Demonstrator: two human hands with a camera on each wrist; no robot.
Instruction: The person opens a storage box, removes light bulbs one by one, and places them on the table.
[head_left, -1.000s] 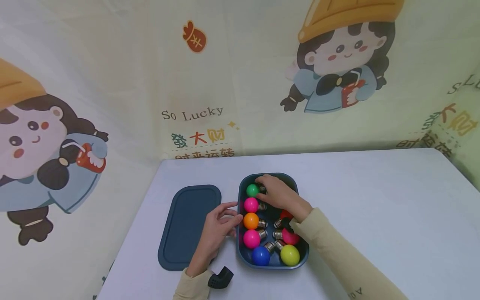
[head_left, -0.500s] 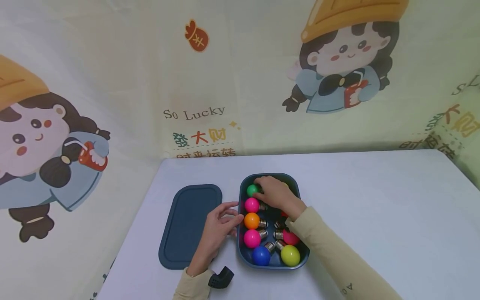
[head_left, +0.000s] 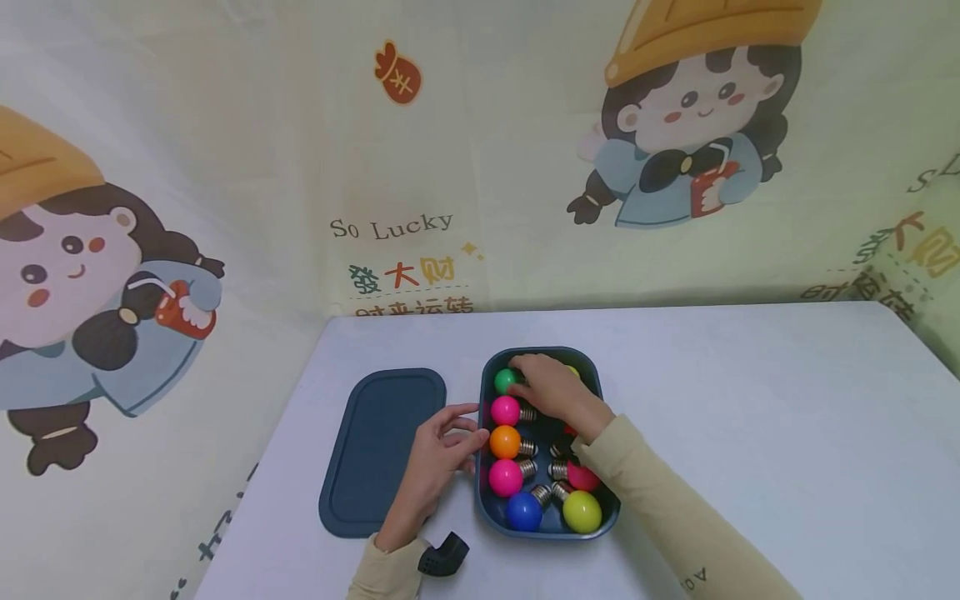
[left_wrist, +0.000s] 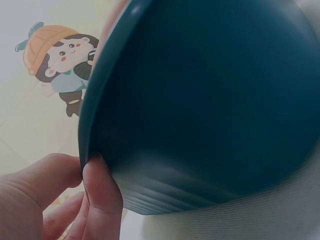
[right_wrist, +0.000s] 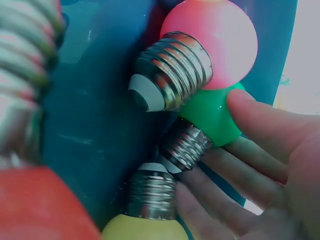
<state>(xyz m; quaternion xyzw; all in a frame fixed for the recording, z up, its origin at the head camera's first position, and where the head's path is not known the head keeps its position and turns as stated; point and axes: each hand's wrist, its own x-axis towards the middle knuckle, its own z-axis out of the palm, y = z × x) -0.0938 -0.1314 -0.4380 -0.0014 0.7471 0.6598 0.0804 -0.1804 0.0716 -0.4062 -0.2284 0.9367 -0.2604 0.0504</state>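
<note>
right hand (head_left: 555,387): thumb and fingers spread about one bulb's width, closed lightly around the green bulb (head_left: 506,382); thumb pad on its coloured globe, fingers along the opposite side and by the screw base; firmness of hold, cannot tell. the green bulb lies within this grip, at the far end of the dark blue box (head_left: 552,536). just beside the fingertips, base end near the green bulb's base: far yellow bulb (right_wrist: 145,229). from the grip toward the person, along the same wall: upper pink bulb (head_left: 505,410), orange bulb (head_left: 505,442), lower pink bulb (head_left: 506,477), blue bulb (head_left: 523,512). below the right wrist, by the opposite wall: red bulb (right_wrist: 40,205), pinkish-red bulb (head_left: 582,476), near yellow bulb (head_left: 582,512); the sleeve partly hides this row. left hand (head_left: 442,442), at the box's left side: fingers bent, thumb and finger pinching the rim. to the left of that hand, flat on the white table (head_left: 735,408): dark blue lid-like panel (head_left: 384,454). beyond both hands: printed cloth (head_left: 525,267).
</note>
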